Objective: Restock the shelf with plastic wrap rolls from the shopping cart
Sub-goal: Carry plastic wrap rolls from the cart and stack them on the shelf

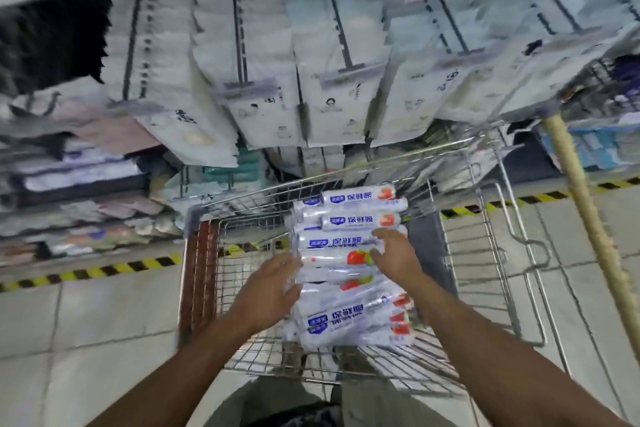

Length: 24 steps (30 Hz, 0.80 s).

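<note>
Flanking the stack of plastic wrap rolls (349, 242) lying in the shopping cart (408, 362), we set the left hand (273, 282), fingers straight, against its left ends and the right hand (394, 255), fingers spread, over its right ends. The shelf (79, 180) stands beyond the cart.

Looks like a supermarket aisle: packaged goods (332, 80) hanging on pegs at twelve o'clock, stocked shelves (69, 184) at nine o'clock, a shopping cart (199, 274) at six o'clock, hazard tape (104, 269) across the tiled floor (86, 340).
</note>
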Each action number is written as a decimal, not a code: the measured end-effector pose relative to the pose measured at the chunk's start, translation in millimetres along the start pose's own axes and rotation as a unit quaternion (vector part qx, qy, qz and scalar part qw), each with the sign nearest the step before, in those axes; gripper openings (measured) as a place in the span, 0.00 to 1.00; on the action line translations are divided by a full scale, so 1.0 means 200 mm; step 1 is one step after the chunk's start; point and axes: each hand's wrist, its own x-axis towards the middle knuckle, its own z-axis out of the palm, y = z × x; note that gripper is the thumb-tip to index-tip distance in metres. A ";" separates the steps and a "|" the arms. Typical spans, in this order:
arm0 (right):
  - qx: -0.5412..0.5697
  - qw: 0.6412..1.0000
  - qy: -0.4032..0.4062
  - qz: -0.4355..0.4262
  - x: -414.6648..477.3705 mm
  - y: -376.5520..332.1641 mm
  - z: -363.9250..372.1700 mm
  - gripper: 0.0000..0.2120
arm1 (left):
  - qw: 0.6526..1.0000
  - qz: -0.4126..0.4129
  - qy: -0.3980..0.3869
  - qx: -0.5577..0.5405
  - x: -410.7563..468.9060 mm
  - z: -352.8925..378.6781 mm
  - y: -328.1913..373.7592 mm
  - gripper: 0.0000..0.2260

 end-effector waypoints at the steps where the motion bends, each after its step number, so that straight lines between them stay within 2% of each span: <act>1: -0.039 0.999 -0.004 -0.006 0.10 0.01 -0.01 0.26 | 1.000 -0.015 0.009 -0.001 -0.01 0.00 0.01 0.24; 5: -0.171 0.984 -0.002 -0.052 0.34 0.00 -0.03 0.30 | 0.997 -0.066 0.030 -0.016 -0.03 0.07 0.03 0.27; 10: -0.245 0.965 -0.032 -0.090 0.51 0.02 0.00 0.26 | 0.991 -0.115 0.045 -0.050 -0.06 0.13 0.09 0.29; 14: -0.304 0.944 -0.049 -0.116 0.57 0.00 -0.01 0.24 | 0.983 -0.140 0.047 -0.105 -0.05 0.16 0.12 0.26; 16: -0.289 0.945 -0.069 -0.134 0.54 -0.02 -0.05 0.24 | 0.970 -0.167 0.045 -0.170 -0.02 0.15 0.16 0.22; 18: -0.237 0.952 -0.080 -0.174 0.45 -0.08 -0.08 0.24 | 0.937 -0.210 0.054 -0.273 0.03 0.13 0.23 0.16; 21: -0.106 0.960 -0.119 -0.229 0.23 -0.22 -0.08 0.25 | 0.842 -0.278 0.098 -0.452 0.13 0.08 0.36 0.19; 24: -0.044 0.934 -0.211 -0.285 0.05 -0.34 -0.05 0.23 | 0.759 -0.276 0.147 -0.571 0.20 0.07 0.44 0.13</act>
